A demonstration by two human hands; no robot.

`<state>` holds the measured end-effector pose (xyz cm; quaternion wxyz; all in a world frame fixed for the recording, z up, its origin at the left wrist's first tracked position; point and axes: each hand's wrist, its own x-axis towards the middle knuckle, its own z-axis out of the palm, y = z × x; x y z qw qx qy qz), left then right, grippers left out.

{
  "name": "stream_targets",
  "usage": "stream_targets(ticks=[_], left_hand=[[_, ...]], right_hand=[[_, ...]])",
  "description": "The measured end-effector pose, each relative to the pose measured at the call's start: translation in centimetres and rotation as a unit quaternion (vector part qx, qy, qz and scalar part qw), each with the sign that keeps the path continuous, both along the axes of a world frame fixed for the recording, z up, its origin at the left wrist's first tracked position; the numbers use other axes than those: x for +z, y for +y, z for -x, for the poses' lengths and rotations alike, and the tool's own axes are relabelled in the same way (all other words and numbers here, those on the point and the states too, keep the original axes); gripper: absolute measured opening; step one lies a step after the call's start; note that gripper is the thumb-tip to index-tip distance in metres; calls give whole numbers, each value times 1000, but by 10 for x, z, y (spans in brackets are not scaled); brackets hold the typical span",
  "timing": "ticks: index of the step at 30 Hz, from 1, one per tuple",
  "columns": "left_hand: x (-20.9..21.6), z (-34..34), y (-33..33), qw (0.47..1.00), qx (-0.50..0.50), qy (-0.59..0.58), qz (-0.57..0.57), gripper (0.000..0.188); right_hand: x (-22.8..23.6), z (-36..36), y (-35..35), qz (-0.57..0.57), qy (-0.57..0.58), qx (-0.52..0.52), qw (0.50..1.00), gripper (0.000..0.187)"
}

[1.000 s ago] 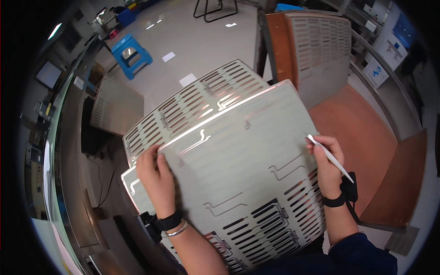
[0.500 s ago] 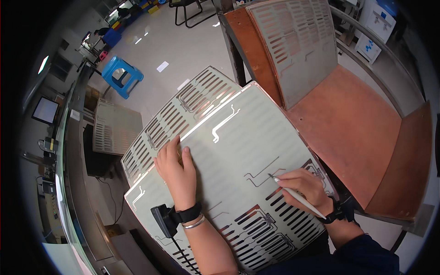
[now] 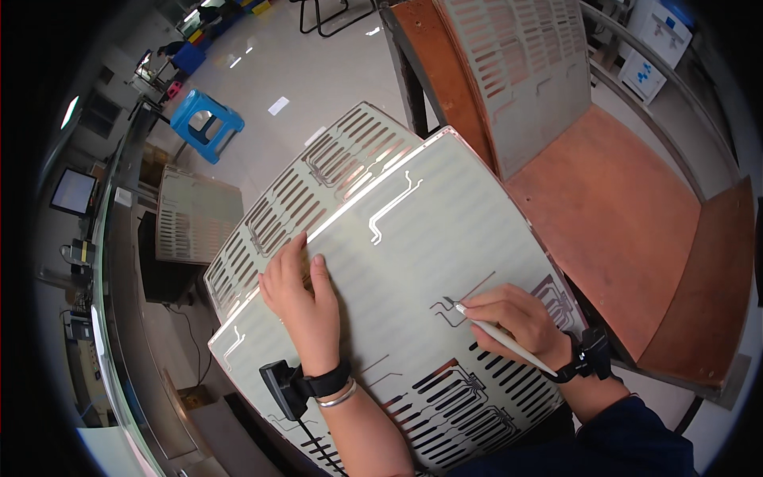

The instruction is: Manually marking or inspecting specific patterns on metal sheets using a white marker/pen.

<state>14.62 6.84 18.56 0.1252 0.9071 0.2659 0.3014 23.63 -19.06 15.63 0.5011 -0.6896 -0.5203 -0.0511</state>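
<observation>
A large pale grey-green panel (image 3: 453, 215) with thin lines and rows of dark slots lies tilted in front of me. My left hand (image 3: 302, 306) rests on its upper left edge, fingers stretched out and fingertips reaching over the rim. Pinched in my right hand (image 3: 517, 322) is a white pen-like tool (image 3: 509, 342) with a small dark tip. That tip touches or hovers just over a thin bent line right of the panel's middle; I cannot tell which. A second slotted panel (image 3: 318, 175) shows behind the first.
To the right, slotted panels (image 3: 532, 71) lean on a copper-brown stand (image 3: 612, 215). A blue stool (image 3: 207, 123) stands on the floor at the far left. Another panel (image 3: 199, 215) leans beside the long bench (image 3: 119, 262), with a monitor (image 3: 75, 191) beyond.
My right hand has moved a little left along the bent line with the pen-like tool. My left hand stays at the panel's edge. The whole view has shifted slightly.
</observation>
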Motion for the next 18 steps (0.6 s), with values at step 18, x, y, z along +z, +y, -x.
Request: stream_targets(ticks=[18], left_hand=[[5, -1, -3, 1000, -1, 8, -21, 28]], right_hand=[[7, -5, 6, -20, 49, 20, 998, 34]])
